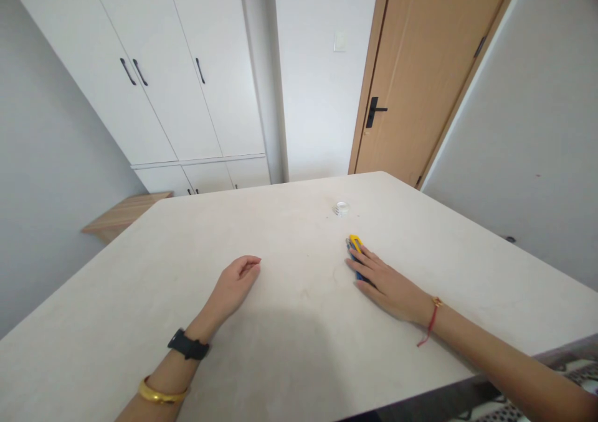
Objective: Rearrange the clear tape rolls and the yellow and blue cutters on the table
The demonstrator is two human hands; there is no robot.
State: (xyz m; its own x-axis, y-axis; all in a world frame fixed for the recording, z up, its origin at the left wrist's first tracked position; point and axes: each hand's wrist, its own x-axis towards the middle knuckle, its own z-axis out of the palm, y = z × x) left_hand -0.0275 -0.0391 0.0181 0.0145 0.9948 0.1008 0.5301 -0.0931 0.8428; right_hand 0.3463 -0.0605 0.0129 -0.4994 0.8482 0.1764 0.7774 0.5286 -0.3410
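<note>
**Our right hand is covering a yellow-ended thing (354, 241) and a blue thing (359, 276)**

The yellow-ended thing and the blue thing are lying close together, right of the middle of the surface (289, 223), a slim grey piece (348, 244) showing at their left edge. Our right hand (385, 285) is reaching over them palm down, its grip lying open with the fingers nearly straight; we are touching them from above, not closing around them. Our fingers are hiding too much for us to be telling exactly what they are.

Beyond them, toward the far edge, a roll of clear tape (342, 208) is lying apart, with neither hand touching it. So the small things are lying gathered under one hand, none is being lifted, and the tape is sitting untouched.

On the left, our left hand (236, 284) is resting near the middle, its grip curling almost closed, nothing showing in it. Farther out, white cabinets (140, 111) are standing at far left and a wooden door (430, 55) at far right.
</note>
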